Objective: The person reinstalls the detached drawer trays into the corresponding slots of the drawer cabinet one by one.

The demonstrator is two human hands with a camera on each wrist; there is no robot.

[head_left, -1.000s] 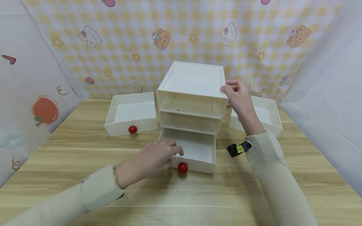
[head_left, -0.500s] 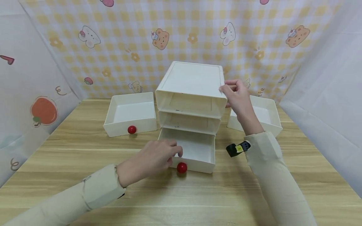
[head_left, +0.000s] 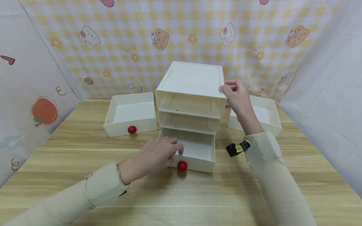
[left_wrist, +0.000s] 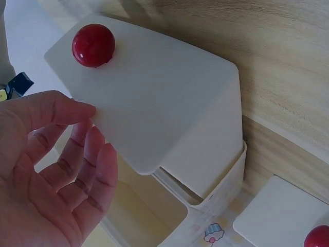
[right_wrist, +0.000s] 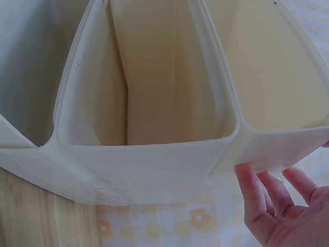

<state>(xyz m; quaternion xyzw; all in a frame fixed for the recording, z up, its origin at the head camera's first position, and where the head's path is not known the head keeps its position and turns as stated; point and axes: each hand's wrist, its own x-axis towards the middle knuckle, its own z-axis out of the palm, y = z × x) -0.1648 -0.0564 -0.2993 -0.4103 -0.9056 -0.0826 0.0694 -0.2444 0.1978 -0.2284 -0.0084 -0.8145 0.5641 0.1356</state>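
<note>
Left hand: I see the left hand [head_left: 156, 153] at 7 o'clock of the cabinet, thumb and forefinger pinched together on the bottom drawer's rim; I judge the thin wall makes an easy grip.
Bottom drawer: the bottom drawer [head_left: 198, 164] sits in the lowest slot, drawn out toward 6 o'clock, so its inside shows.
Red knob: the red knob [head_left: 182, 166] faces 6 o'clock, just right of the pinch and not gripped.
Right hand: at 3 o'clock, the right hand [head_left: 236, 95] clamps the cabinet's top front corner, thumb above and fingers against the side; I read that as bracing the stack.
Cabinet: the cabinet [head_left: 195, 78] stands upright on the desk [head_left: 85, 153], its two upper slots opening toward 6 o'clock.
Left drawer: at 9 o'clock, the left drawer [head_left: 141, 126] lies on the desk, open side up, its own knob [head_left: 132, 129] facing 6 o'clock.
Right drawer: at 3 o'clock, the right drawer [head_left: 263, 102] is partly behind the right arm; I cannot tell whether it has a knob.
Cloth: at 12 o'clock, a checked cloth [head_left: 181, 47] hangs, probably as a backdrop.
</note>
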